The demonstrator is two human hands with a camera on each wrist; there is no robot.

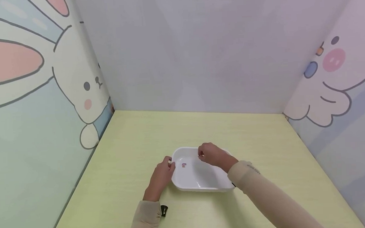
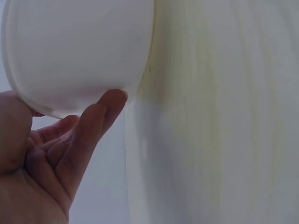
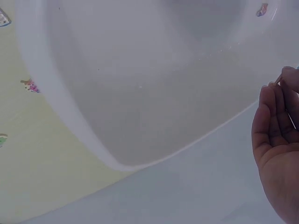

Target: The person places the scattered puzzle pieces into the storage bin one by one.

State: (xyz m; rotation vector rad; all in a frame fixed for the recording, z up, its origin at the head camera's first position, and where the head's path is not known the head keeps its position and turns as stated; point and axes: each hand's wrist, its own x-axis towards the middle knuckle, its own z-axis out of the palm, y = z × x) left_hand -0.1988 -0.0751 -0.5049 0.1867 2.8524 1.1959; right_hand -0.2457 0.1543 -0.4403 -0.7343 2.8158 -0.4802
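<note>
A white rectangular basin (image 1: 201, 188) with rounded corners stands on the table. My left hand (image 1: 162, 176) grips its left rim; in the left wrist view, fingers (image 2: 84, 144) lie against the basin's outer wall (image 2: 79, 51). Above the far part of the basin, my right hand (image 1: 213, 155) pinches a small thin piece (image 3: 279, 80) between thumb and fingertips. Its kind cannot be told, as the fingers cover most of it. A small colourful flat piece (image 1: 184, 165) lies on the basin floor, toward the left, and shows too in the right wrist view.
In the right wrist view, several small colourful pieces, one of them pink and purple (image 3: 32, 85), lie on the pale yellow table (image 1: 146, 129) outside the basin. Walls with cartoon animals flank both sides, and a plain grey wall (image 1: 183, 52) stands behind.
</note>
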